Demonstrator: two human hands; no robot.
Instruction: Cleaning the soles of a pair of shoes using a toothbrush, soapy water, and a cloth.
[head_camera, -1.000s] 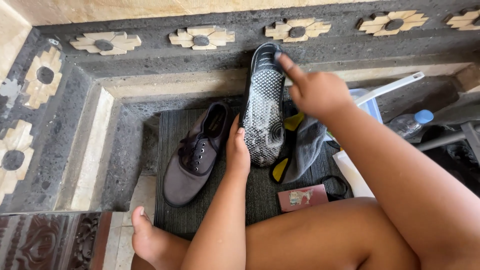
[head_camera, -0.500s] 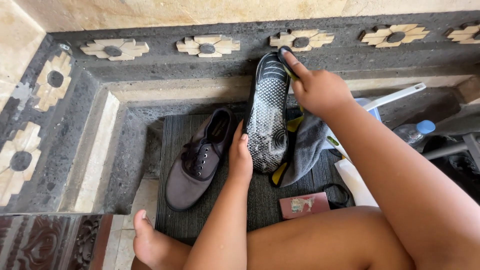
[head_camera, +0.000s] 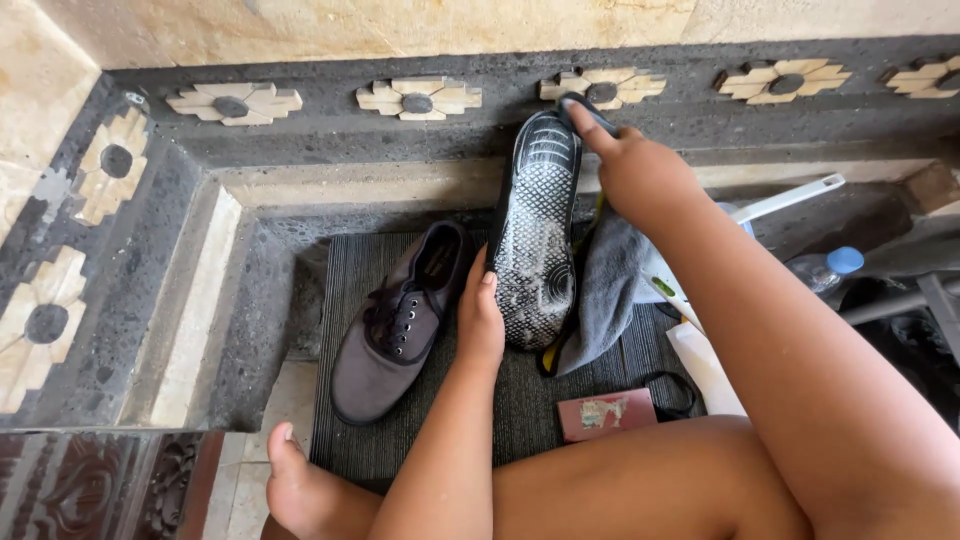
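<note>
A dark shoe (head_camera: 540, 240) is held sole-up, its patterned grey sole facing me and its toe pointing at the wall. My left hand (head_camera: 480, 320) cups the heel end from the left. My right hand (head_camera: 640, 175) grips the toe end, with the fingertips curled over the tip. Under my right wrist a grey cloth (head_camera: 610, 290) hangs beside the shoe, and a yellow piece shows below it. The matching grey lace-up shoe (head_camera: 400, 325) lies upright on the dark ribbed mat (head_camera: 520, 410), just left of my left hand.
A small reddish packet (head_camera: 608, 413) lies on the mat by my thigh. A clear bottle with a blue cap (head_camera: 825, 268) and a white handle (head_camera: 790, 198) are at the right. My bare foot (head_camera: 300, 490) rests at the mat's near left corner. A stone ledge with carved flowers (head_camera: 418, 98) runs behind.
My right fingers have slid up to the very tip of the toe. The held shoe stands slightly more upright, and the left hand stays at the heel.
</note>
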